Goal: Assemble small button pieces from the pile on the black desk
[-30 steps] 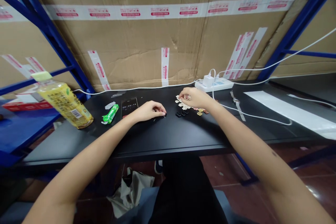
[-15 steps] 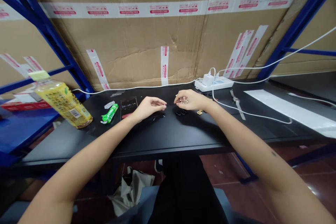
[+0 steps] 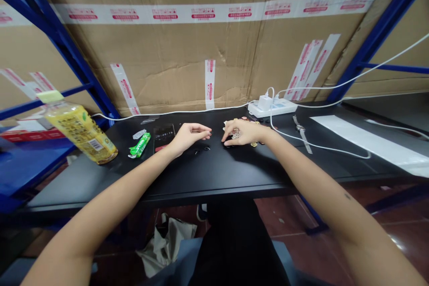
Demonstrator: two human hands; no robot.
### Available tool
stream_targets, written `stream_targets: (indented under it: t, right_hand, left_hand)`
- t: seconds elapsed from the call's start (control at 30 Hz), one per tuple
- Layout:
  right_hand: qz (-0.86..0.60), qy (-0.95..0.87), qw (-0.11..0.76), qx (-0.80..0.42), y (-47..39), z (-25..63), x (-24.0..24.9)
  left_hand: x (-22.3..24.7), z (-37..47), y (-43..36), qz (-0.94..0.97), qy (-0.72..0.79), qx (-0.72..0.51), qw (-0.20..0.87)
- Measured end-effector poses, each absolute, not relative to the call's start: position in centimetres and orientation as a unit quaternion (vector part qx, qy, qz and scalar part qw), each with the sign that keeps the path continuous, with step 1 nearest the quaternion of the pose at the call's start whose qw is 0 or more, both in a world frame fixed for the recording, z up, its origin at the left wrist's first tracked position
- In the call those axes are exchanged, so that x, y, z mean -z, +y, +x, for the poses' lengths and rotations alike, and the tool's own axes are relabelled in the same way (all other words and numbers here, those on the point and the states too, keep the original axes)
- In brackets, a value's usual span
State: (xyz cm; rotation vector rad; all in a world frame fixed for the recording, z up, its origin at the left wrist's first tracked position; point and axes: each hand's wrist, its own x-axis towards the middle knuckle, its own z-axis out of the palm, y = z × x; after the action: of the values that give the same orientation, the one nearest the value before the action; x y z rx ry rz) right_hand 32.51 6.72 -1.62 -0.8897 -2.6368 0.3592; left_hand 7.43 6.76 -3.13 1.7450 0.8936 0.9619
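The left hand (image 3: 185, 138) is pinching a small dark piece (image 3: 211, 133) between its fingers; few small bits (image 3: 207, 148) are lying apart on the bench (image 3: 201, 174). The right hand (image 3: 248, 131) is curving its fingers at many pale pieces (image 3: 236, 134); its grip, I cannot tell.

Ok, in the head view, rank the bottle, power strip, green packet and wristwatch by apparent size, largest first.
1. Bottle
2. Power strip
Too close to rank: green packet and wristwatch; the watch looks longer, the packet broader.
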Motion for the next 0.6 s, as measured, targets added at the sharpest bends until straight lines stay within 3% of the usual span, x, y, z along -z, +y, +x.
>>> stream_targets:
  t: [0.6]
  right_hand:
    - [-0.316,-0.919,0.167,-0.167,6.16,31.93,1.06]
  left_hand:
    - [2.98,7.51,6.45,0.702,0.366,-0.397,0.465]
